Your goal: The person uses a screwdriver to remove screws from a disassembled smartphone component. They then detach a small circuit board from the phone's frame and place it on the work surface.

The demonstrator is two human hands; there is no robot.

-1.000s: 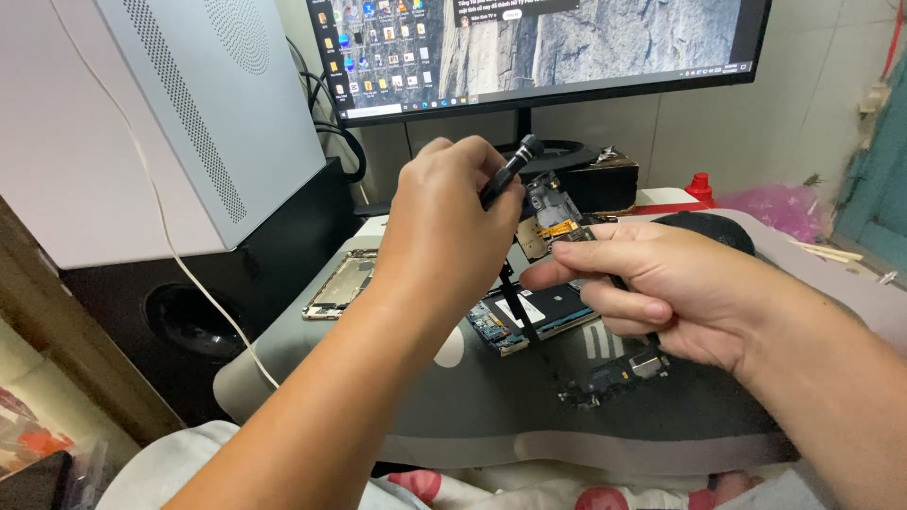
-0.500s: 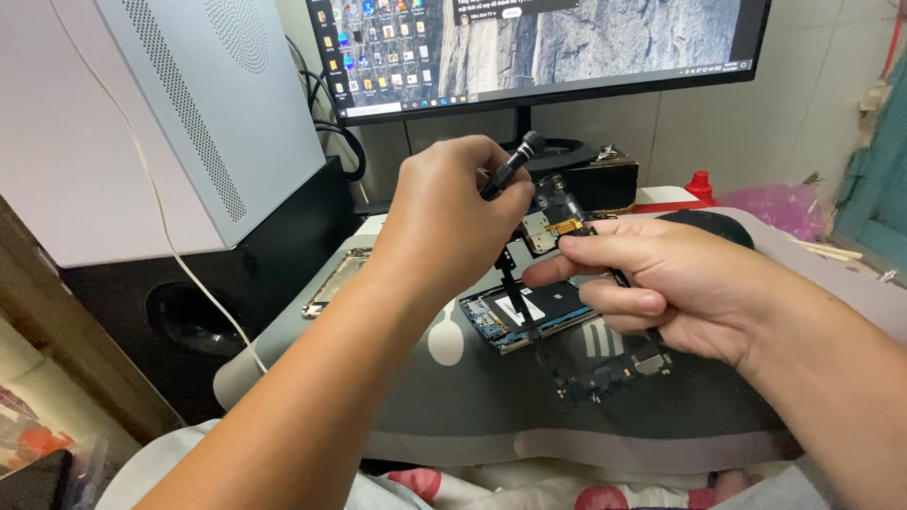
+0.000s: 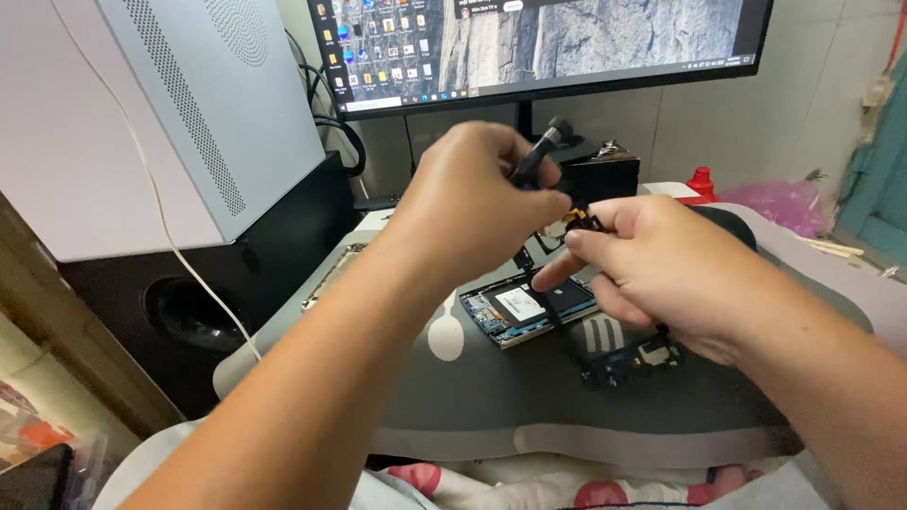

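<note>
Two hands meet above an opened phone (image 3: 527, 309): left hand (image 3: 472, 203) grips a screwdriver (image 3: 537, 159); right hand (image 3: 652, 260) pinches a small part (image 3: 581, 219) at 3 o'clock. Steady pinch, upright tip advisable.

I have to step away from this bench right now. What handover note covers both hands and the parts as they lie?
Left hand: gripping a black screwdriver, tip angled down.
Right hand: pinching a small part at the fingertips, above the bench.
Opened phone board lies on the grey mat; another dark component lies beside it under the right hand.
Done: phone is open.
Left: small part is not yet set down.
</note>
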